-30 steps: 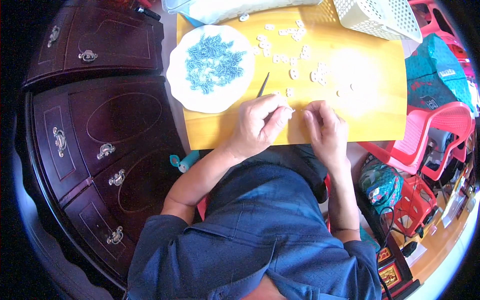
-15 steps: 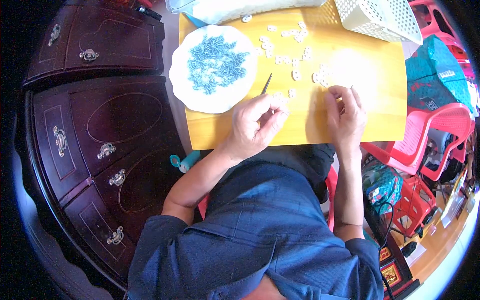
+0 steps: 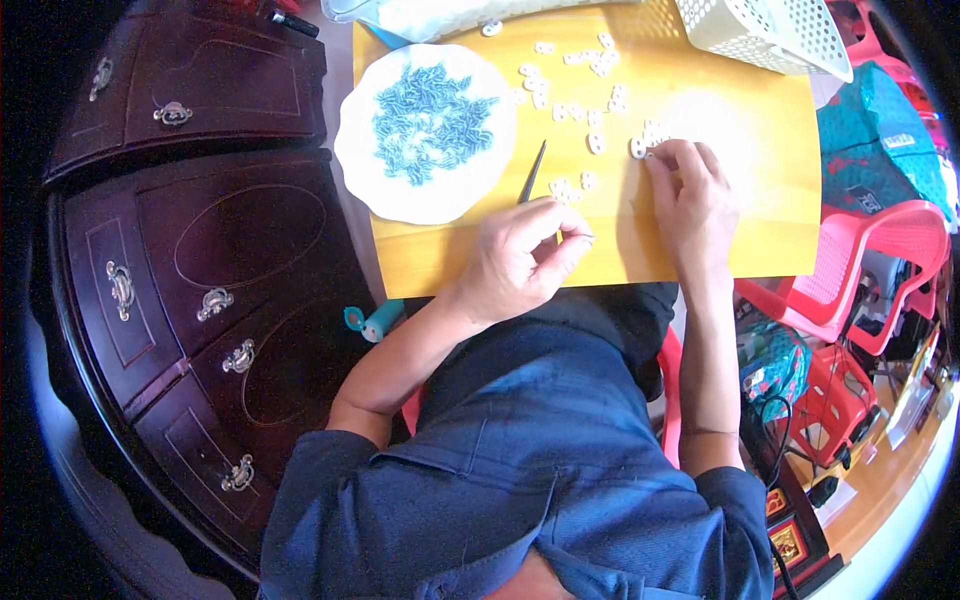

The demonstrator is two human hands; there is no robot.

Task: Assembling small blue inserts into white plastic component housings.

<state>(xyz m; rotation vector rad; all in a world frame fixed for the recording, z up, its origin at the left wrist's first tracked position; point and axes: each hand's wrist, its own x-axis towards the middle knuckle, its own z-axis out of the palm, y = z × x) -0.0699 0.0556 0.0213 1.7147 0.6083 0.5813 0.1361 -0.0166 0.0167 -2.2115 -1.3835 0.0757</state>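
Observation:
My left hand (image 3: 527, 255) is over the near edge of the table, thumb and forefinger pinched together. Whatever is in that pinch is too small to name. Just beyond its knuckles a slim dark pointed tool (image 3: 534, 168), like tweezers, sticks out; its near end is hidden. My right hand (image 3: 698, 205) reaches to a small white piece with holes (image 3: 638, 148), its thumb and forefinger closing at the edge of that cluster. Similar white pieces (image 3: 561, 188) lie scattered over the tabletop. Left of them a white scalloped plate (image 3: 357, 185) holds many small blue twisted pieces (image 3: 432, 120).
At the table's far edge stand a clear plastic container (image 3: 480, 15) and a white perforated basket (image 3: 765, 35). Dark wooden drawers (image 3: 230, 230) flank the table on the left. Pink plastic chairs (image 3: 850, 265) and a teal bag (image 3: 880, 130) are on the right.
My right hand has moved slightly forward, its fingertips now at the white pieces. My left hand keeps its pinch with little movement. The whole view has shifted slightly.

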